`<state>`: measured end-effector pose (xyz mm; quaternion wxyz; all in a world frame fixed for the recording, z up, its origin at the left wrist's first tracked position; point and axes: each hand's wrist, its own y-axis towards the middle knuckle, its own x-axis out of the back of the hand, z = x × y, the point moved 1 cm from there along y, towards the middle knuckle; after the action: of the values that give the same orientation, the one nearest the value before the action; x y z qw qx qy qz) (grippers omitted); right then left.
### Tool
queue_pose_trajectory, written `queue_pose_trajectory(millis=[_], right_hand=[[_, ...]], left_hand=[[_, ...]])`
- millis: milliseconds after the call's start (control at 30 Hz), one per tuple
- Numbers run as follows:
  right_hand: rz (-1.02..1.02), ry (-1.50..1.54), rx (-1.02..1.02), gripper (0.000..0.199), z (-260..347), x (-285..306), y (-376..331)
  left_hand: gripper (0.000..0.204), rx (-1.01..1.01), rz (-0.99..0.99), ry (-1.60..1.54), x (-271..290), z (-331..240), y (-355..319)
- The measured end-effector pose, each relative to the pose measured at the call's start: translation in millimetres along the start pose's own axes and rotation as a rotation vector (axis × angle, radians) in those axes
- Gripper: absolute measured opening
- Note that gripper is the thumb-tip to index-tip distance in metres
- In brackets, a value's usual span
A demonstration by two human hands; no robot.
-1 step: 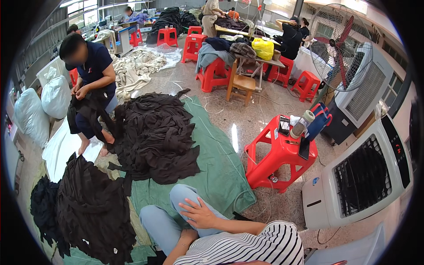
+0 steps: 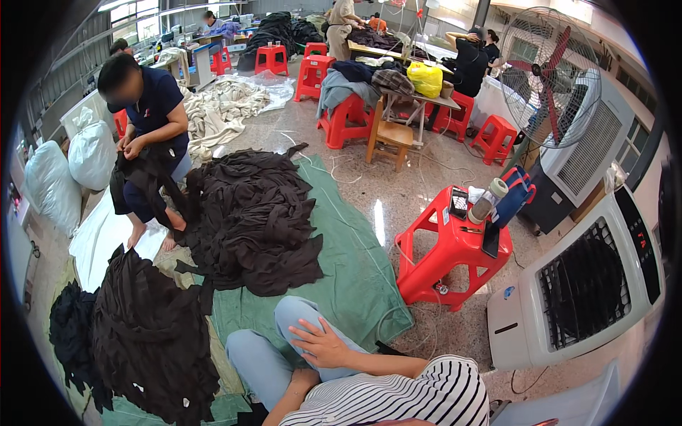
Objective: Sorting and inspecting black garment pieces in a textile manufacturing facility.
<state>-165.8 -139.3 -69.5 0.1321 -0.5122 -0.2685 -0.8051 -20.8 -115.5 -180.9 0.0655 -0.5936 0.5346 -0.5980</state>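
My right hand lies on the knee of my light blue jeans, its fingers spread and nothing in it. Lower down, my left hand is tucked against the inside of my thigh, its fingers hidden. In front of me a large heap of dark brown garments covers part of a green sheet. Another dark pile lies to the left, beside a blacker one. At the left, a bent-over person handles a dark garment with both hands.
To my right stands a red stool bearing a bottle, a phone and a blue bag. Beyond are an air cooler, a large fan and a wooden chair. White sacks stand at the left. Cords cross the floor.
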Motion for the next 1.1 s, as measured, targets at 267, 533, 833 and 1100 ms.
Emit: queue_pose_trajectory(millis=[267, 533, 833, 1100], right_hand=[[-0.022, -0.001, 0.021, 0.048, -3, -5, -5], [0.049, 0.008, -0.011, 0.049, 1, -3, -6], [0.03, -0.014, -0.004, 0.048, -2, -5, -4], [-0.005, -0.051, -0.011, 0.047, -2, -5, -7]], left_hand=[[0.038, 0.001, -0.187, 0.012, -24, 6, 13], [0.04, 0.021, -0.028, 0.014, -6, -4, -3], [0.04, 0.025, -0.03, 0.01, -1, -6, -7], [0.041, 0.03, -0.056, 0.001, 1, -10, -12]])
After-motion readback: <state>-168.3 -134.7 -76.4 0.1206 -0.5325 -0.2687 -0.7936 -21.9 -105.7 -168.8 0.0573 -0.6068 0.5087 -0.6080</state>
